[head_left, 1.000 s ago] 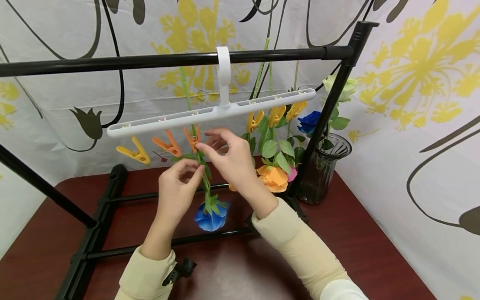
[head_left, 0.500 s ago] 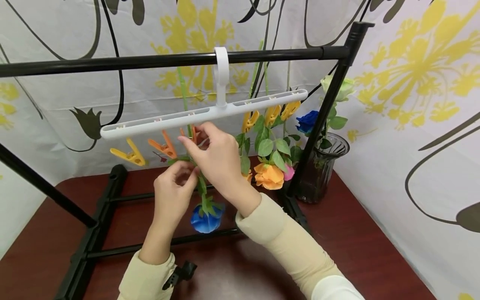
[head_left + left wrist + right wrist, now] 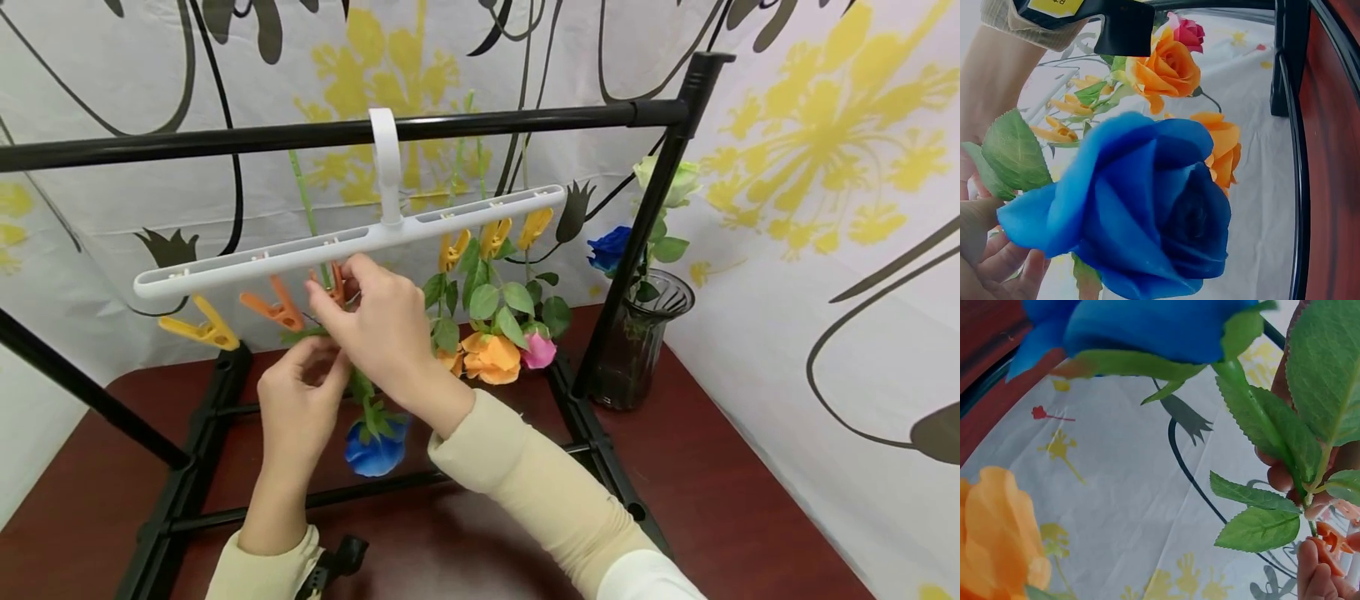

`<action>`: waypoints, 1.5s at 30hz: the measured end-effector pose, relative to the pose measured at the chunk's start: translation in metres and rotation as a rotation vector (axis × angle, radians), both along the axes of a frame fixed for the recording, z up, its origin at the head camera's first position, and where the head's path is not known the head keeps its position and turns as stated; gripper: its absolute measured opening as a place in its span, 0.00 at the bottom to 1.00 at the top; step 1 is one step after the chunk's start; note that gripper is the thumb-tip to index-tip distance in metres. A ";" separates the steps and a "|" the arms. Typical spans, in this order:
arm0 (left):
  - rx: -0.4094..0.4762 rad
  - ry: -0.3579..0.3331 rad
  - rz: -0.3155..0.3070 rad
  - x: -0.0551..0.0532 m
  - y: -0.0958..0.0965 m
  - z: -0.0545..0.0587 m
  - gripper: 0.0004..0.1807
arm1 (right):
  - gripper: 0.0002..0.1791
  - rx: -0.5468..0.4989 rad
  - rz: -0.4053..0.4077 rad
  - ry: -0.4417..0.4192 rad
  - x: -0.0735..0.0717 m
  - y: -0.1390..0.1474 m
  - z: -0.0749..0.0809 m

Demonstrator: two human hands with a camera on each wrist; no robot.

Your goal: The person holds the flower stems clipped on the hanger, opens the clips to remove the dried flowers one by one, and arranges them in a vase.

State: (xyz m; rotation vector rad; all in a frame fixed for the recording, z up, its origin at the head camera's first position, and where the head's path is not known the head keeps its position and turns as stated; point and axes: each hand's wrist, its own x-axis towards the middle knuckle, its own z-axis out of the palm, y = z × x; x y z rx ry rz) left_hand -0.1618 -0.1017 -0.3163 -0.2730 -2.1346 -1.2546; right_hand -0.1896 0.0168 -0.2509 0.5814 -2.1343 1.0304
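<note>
A blue rose (image 3: 375, 450) hangs head down below a white hanger (image 3: 255, 268). My left hand (image 3: 298, 408) pinches its green stem beneath the hanger bar. Just above, my right hand (image 3: 386, 329) holds an orange clothespin (image 3: 337, 285) on the bar, and the stem passes up by this pin. In the right wrist view the orange clothespin (image 3: 1329, 549) sits between the right fingers, close to the rose's leaves (image 3: 1257, 528). The blue bloom (image 3: 1141, 206) fills much of the left wrist view and partly covers the left hand (image 3: 997, 262).
Left on the bar hang another orange clothespin (image 3: 276, 307) and a yellow one (image 3: 204, 325). Yellow clothespins (image 3: 495, 237) at right hold orange roses (image 3: 491, 358) and a pink one (image 3: 538, 350). A black rack (image 3: 525, 122) carries the hanger; a glass vase (image 3: 633, 350) with roses stands beside it.
The hanger has shifted left along the rack's rod, with its hung flowers and both hands moving along. The right hand now covers more of the orange clothespin.
</note>
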 end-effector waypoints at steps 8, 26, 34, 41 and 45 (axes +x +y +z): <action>-0.067 -0.004 0.016 -0.003 -0.008 -0.009 0.06 | 0.11 -0.024 0.021 0.064 -0.002 -0.003 0.005; -0.323 -0.316 -0.024 0.019 -0.076 -0.037 0.11 | 0.16 -0.093 0.427 -0.261 -0.007 0.030 -0.018; -0.403 -0.366 -0.045 0.043 -0.123 -0.037 0.05 | 0.12 -0.209 0.528 -0.264 -0.005 0.071 -0.035; -0.444 -0.275 -0.137 0.052 -0.124 -0.032 0.09 | 0.14 -0.240 0.529 -0.158 0.009 0.104 -0.043; -0.446 -0.184 -0.210 0.055 -0.112 -0.023 0.12 | 0.15 -0.252 0.525 -0.120 0.025 0.125 -0.048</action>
